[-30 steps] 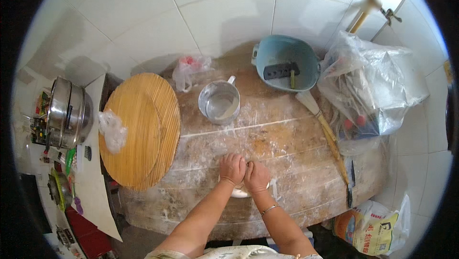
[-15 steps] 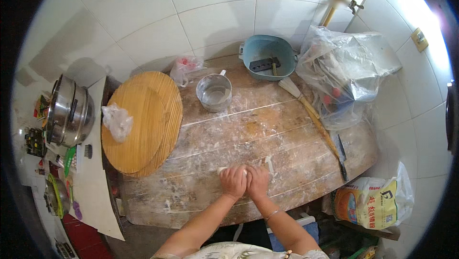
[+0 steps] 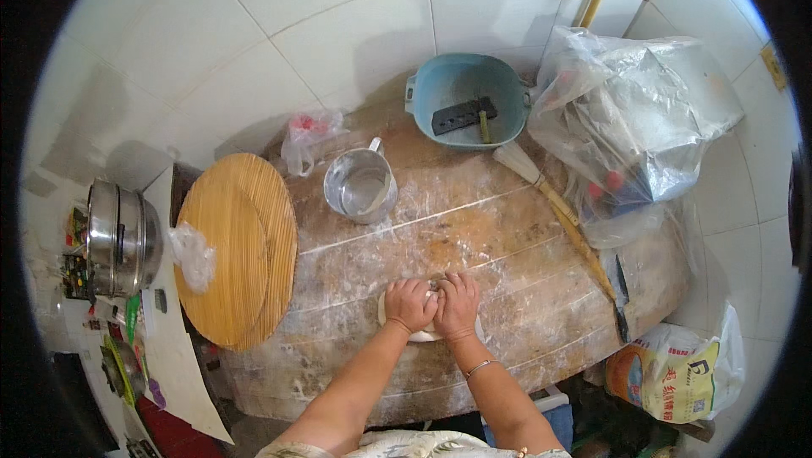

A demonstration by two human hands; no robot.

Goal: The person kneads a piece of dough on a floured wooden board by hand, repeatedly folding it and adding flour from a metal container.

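Observation:
A pale lump of dough (image 3: 425,335) lies on the floury wooden board, near its front edge. My left hand (image 3: 410,304) presses on the dough's left part with its fingers curled over it. Close beside it, thumbs nearly meeting, my right hand (image 3: 458,304) is closed on the right part. Both hands cover most of the dough, which shows below the palms and past the left fingers. A metal cup with a handle (image 3: 360,187) stands farther back, slightly left of the hands.
The wooden board (image 3: 499,263) bears a brush (image 3: 518,164), a rolling pin (image 3: 584,251) and a knife (image 3: 622,297) at right. A blue basin (image 3: 465,77) and a plastic-covered bundle (image 3: 634,120) stand at the back. Round slatted lids (image 3: 224,263) lean left; a steel pot (image 3: 127,238) stands beyond.
The view has shifted a little. My hands have drawn back slightly and their fingers have curled in on the dough. More of the dough now shows around them.

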